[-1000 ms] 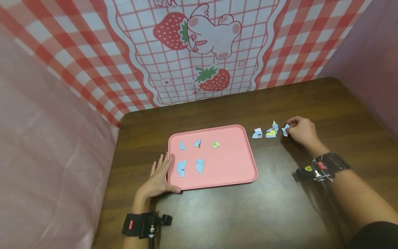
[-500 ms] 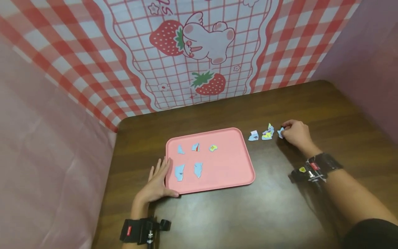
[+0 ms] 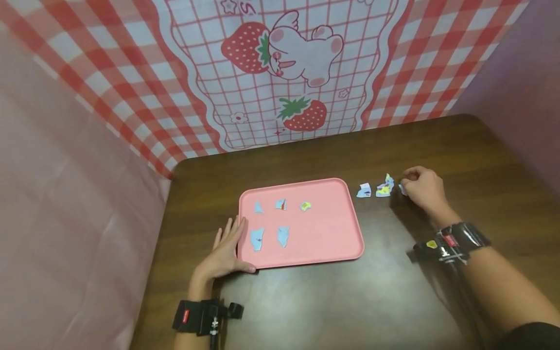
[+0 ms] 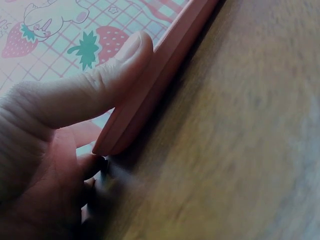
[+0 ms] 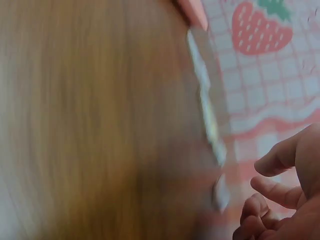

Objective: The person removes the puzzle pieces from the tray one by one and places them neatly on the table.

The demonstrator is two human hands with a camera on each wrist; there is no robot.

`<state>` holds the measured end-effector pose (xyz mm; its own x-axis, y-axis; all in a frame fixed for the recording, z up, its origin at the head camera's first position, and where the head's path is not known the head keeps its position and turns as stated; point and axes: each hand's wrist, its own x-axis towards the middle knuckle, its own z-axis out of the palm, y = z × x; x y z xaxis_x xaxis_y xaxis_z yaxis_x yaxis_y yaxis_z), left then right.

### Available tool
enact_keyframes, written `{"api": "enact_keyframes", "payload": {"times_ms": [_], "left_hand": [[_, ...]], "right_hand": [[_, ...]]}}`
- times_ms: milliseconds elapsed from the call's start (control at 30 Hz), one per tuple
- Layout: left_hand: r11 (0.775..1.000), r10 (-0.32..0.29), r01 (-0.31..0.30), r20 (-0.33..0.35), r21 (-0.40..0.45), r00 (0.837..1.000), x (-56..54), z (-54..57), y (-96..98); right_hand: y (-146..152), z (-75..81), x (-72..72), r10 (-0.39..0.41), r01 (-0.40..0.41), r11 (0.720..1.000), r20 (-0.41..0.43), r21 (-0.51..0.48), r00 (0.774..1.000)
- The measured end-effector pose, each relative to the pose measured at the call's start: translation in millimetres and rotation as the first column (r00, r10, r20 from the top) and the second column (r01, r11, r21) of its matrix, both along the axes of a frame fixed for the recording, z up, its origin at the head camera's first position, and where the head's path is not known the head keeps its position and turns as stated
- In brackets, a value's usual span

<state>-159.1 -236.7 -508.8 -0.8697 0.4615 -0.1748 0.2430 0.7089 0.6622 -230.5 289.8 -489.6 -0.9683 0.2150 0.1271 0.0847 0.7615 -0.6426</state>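
Note:
My left hand (image 3: 223, 255) lies spread against the left side of a pink tray (image 3: 321, 243), straight fingers along its edge. Its thumb (image 4: 132, 52) rests against the tray's front wall near the corner. Several irregular light blue picture pieces lie in the tray, among them a small yellow one (image 3: 305, 206). My right hand (image 3: 424, 187) is over a light blue piece (image 3: 403, 189) right of the tray, hiding part of it. In the right wrist view, that piece (image 5: 220, 194) lies on the table apart from the fingers; thumb and forefinger have a gap between them.
Two more pieces lie between the tray and my right hand: a blue and white one (image 3: 364, 190) and a larger blue and yellow one (image 3: 384, 186). All are on a brown wooden table (image 3: 315, 306). A strawberry-print cloth (image 3: 302, 63) hangs behind its back edge.
My right fingers, earlier at the edge of the rightmost piece, now cover more of it. The head view has shifted slightly. My left hand stays at the tray.

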Motion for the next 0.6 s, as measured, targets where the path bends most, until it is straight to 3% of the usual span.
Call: {"api": "enact_keyframes", "payload": {"times_ms": [133, 267, 467, 600], "left_hand": [[1.000, -0.004, 0.004, 0.003, -0.005, 1.000, -1.3, -1.1, 0.0], [1.000, -0.019, 0.019, -0.003, 0.002, 1.000, -3.2, -2.2, 2.7], [1.000, -0.019, 0.019, -0.020, 0.012, 1.000, -1.8, -4.8, 2.1], [1.000, -0.006, 0.006, -0.025, 0.021, 1.000, -0.4, -6.0, 2.0]], "right_hand": [[-39, 16.3, 7.6, 0.139, -0.138, 0.990, -0.050, 0.012, 0.989], [-89, 25.3, 12.9, 0.348, -0.347, 0.938, -0.035, 0.028, 0.937], [-152, 12.7, 7.6, 0.544, -0.544, 0.839, 0.011, 0.026, 0.839], [-173, -0.1, 2.1, 0.580, -0.580, 0.813, 0.022, 0.054, 0.814]]}}
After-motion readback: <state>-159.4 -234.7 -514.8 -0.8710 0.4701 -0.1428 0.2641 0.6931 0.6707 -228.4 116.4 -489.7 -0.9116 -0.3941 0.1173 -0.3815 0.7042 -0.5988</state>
